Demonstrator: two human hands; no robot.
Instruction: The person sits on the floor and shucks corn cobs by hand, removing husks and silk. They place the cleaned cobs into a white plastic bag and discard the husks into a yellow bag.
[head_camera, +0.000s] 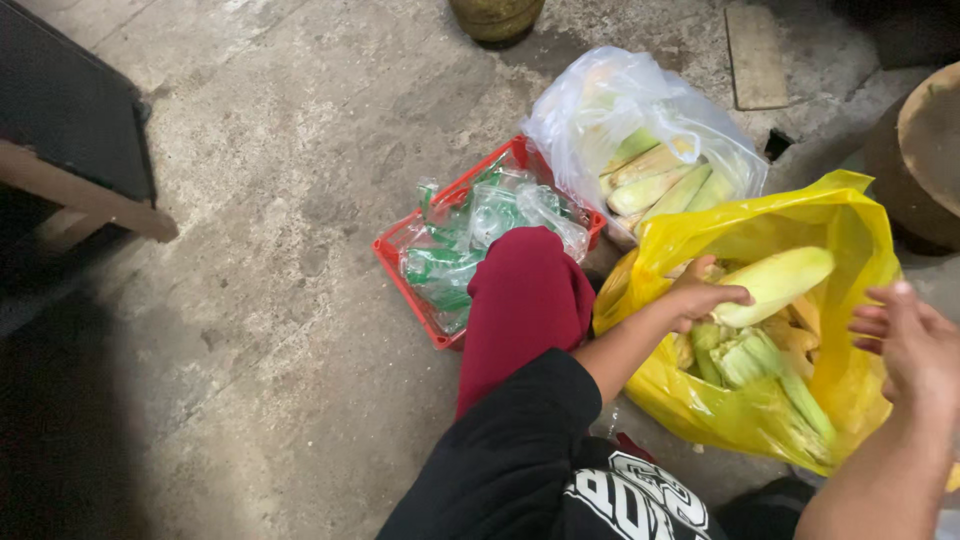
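My left hand (700, 293) reaches into a yellow plastic bag (850, 215) and grips a pale yellow-green corn cob (780, 282) by its lower end. Inside the bag lie husk pieces and more corn (760, 365). At the bag's right side my right hand (910, 345) hovers with fingers spread, holding nothing. My knee in dark red trousers (525, 300) rises just left of the bag.
A clear plastic bag (640, 140) with husked corn cobs stands behind the yellow bag. A red plastic basket (400, 260) holds green-printed clear bags. Around them are concrete floor, a dark wooden bench (70, 150) at left, a round stump (925, 150) at right, and a pot base (497, 18) at top.
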